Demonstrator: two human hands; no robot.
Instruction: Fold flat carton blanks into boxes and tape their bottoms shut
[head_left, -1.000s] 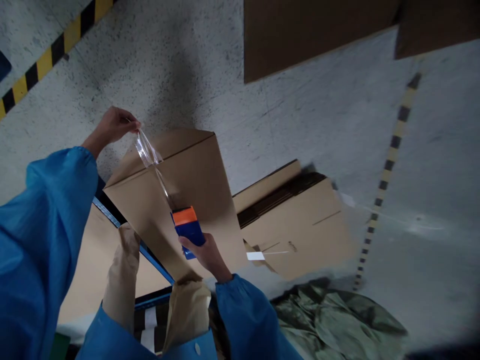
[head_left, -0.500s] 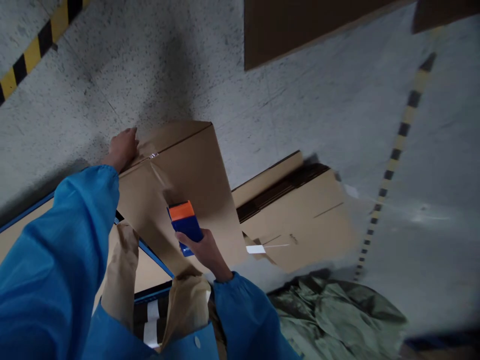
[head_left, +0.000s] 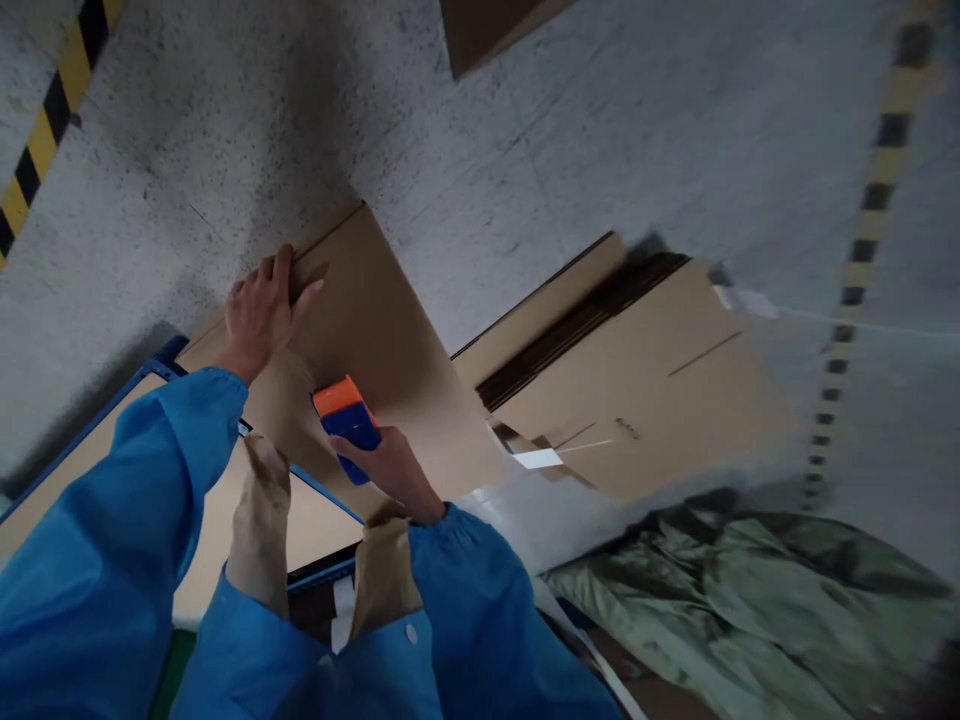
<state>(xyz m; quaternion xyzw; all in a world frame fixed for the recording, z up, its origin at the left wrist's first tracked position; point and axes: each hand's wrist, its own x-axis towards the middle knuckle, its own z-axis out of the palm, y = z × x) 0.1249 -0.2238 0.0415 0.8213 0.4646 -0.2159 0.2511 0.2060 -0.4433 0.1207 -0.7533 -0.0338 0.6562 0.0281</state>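
My left hand (head_left: 264,312) lies flat, fingers stretched out, on the upper edge of a brown cardboard box (head_left: 390,350) that stands tilted in front of me. My right hand (head_left: 388,467) is wrapped round a blue and orange tape dispenser (head_left: 345,418), which presses against the box face just below my left hand. Both my arms wear blue sleeves. The clear tape itself is hard to make out on the cardboard.
A stack of flattened cardboard boxes (head_left: 637,380) lies on the grey concrete floor to the right. A crumpled green cloth (head_left: 720,600) lies at the lower right. A blue-framed cart (head_left: 150,370) holds cardboard on the left. Yellow-black floor stripes (head_left: 45,130) run at upper left and right.
My left hand, which held the stretched tape end up in the air, came down and now lies flat on the box edge. The dispenser moved slightly left against the box.
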